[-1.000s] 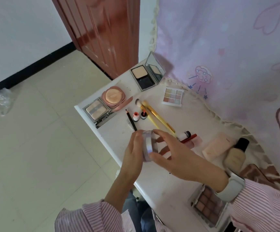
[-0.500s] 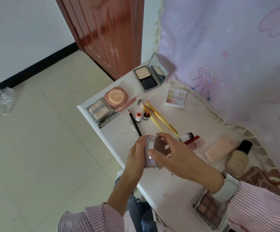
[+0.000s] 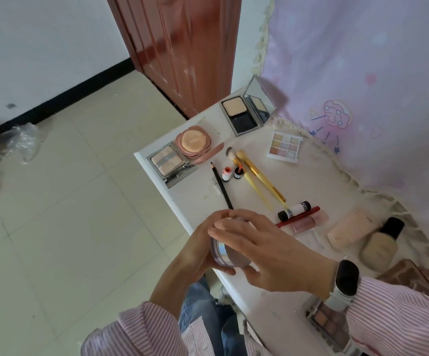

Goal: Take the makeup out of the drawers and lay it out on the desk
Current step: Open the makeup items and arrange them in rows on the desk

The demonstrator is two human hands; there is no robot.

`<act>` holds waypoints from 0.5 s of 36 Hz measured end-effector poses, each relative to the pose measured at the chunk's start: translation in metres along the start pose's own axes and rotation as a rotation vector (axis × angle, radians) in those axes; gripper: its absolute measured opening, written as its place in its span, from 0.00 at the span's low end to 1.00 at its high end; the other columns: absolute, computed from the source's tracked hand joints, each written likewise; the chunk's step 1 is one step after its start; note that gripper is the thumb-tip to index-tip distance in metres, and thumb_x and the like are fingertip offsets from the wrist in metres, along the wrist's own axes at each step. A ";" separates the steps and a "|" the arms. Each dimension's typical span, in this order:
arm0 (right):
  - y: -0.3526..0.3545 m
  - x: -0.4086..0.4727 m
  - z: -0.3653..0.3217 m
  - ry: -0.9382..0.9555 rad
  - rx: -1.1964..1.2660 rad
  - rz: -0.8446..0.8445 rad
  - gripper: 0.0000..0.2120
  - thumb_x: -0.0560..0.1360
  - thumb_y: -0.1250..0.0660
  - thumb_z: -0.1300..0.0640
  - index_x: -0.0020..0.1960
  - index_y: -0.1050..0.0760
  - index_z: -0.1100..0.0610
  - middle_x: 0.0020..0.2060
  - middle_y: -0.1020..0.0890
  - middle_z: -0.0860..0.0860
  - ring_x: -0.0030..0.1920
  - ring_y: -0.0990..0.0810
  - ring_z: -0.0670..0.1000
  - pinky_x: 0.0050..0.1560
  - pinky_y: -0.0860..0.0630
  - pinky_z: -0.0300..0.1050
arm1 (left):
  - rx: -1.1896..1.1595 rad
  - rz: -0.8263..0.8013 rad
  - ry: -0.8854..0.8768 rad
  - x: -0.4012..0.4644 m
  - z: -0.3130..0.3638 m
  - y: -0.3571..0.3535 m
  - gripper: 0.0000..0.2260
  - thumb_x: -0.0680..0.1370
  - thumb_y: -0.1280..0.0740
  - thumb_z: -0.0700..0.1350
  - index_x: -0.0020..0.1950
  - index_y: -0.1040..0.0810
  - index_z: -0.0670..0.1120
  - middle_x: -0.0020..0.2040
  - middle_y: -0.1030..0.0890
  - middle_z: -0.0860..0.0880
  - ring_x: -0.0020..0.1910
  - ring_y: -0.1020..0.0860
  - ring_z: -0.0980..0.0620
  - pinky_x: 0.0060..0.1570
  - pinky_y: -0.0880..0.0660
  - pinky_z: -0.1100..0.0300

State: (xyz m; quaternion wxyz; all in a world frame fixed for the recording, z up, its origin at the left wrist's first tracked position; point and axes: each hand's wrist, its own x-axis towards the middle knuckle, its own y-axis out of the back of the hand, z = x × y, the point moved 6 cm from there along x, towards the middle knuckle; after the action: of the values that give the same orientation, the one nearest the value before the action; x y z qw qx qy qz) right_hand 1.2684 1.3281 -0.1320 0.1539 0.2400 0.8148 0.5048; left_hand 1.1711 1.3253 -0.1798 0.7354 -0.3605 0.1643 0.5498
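Both hands hold a round lilac powder jar (image 3: 225, 255) with a shiny band, just above the white desk's (image 3: 195, 199) near edge. My left hand (image 3: 198, 250) cups it from the left and below; my right hand (image 3: 267, 258) curls over its top, hiding most of the lid. Laid out on the desk are two open compacts (image 3: 241, 116) (image 3: 167, 164), a pink cushion (image 3: 192, 142), a small pastel palette (image 3: 284, 147), two gold brushes (image 3: 257, 176), a black pencil (image 3: 222, 188), two small bottles (image 3: 231, 173), tubes (image 3: 295, 209), a beige case (image 3: 352, 227) and a foundation bottle (image 3: 382, 242).
Another eyeshadow palette (image 3: 328, 325) lies at the desk's near right, partly under my right sleeve. A pink patterned curtain (image 3: 362, 86) hangs along the desk's right side. A brown door (image 3: 180, 47) stands behind the desk. Tiled floor (image 3: 67, 214) lies to the left.
The jar has turned from edge-on to lying flatter, and both hands have come lower and nearer with it. My right hand now covers its top. The view shifted slightly.
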 end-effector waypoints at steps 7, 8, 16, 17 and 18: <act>-0.005 -0.003 -0.003 0.099 -0.045 0.025 0.33 0.67 0.30 0.55 0.69 0.39 0.53 0.67 0.34 0.50 0.69 0.37 0.55 0.66 0.31 0.49 | 0.015 -0.071 0.208 0.000 -0.010 0.003 0.20 0.81 0.49 0.56 0.52 0.24 0.44 0.36 0.21 0.45 0.31 0.22 0.48 0.22 0.27 0.62; -0.005 -0.003 -0.004 0.113 -0.056 0.028 0.32 0.67 0.30 0.55 0.68 0.39 0.53 0.66 0.34 0.50 0.69 0.37 0.55 0.67 0.32 0.48 | 0.017 -0.087 0.229 0.000 -0.011 0.003 0.19 0.81 0.49 0.56 0.52 0.24 0.44 0.36 0.21 0.45 0.32 0.22 0.48 0.23 0.26 0.62; -0.009 -0.002 -0.008 0.198 -0.131 0.027 0.27 0.68 0.36 0.55 0.65 0.39 0.52 0.66 0.36 0.51 0.68 0.37 0.57 0.66 0.33 0.49 | -0.018 -0.146 0.343 -0.001 -0.017 0.009 0.18 0.80 0.46 0.55 0.52 0.24 0.45 0.40 0.22 0.43 0.36 0.23 0.47 0.25 0.25 0.62; -0.009 -0.003 -0.007 0.218 -0.163 0.022 0.27 0.68 0.36 0.55 0.65 0.39 0.51 0.66 0.36 0.50 0.68 0.38 0.57 0.66 0.34 0.49 | -0.033 -0.137 0.359 -0.001 -0.019 0.013 0.18 0.80 0.47 0.55 0.52 0.25 0.44 0.39 0.21 0.43 0.35 0.23 0.47 0.26 0.25 0.62; -0.008 -0.003 -0.005 0.222 -0.179 0.019 0.27 0.67 0.35 0.54 0.64 0.39 0.51 0.65 0.36 0.50 0.68 0.38 0.56 0.67 0.36 0.48 | -0.064 -0.128 0.373 -0.003 -0.021 0.017 0.19 0.80 0.47 0.56 0.53 0.25 0.43 0.39 0.21 0.43 0.34 0.22 0.47 0.26 0.25 0.62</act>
State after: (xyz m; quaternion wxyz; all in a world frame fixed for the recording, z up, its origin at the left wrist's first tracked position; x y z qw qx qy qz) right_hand 1.2667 1.3196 -0.1373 0.0786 0.1757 0.7762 0.6004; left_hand 1.1581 1.3112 -0.1982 0.7136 -0.4891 0.2571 0.4306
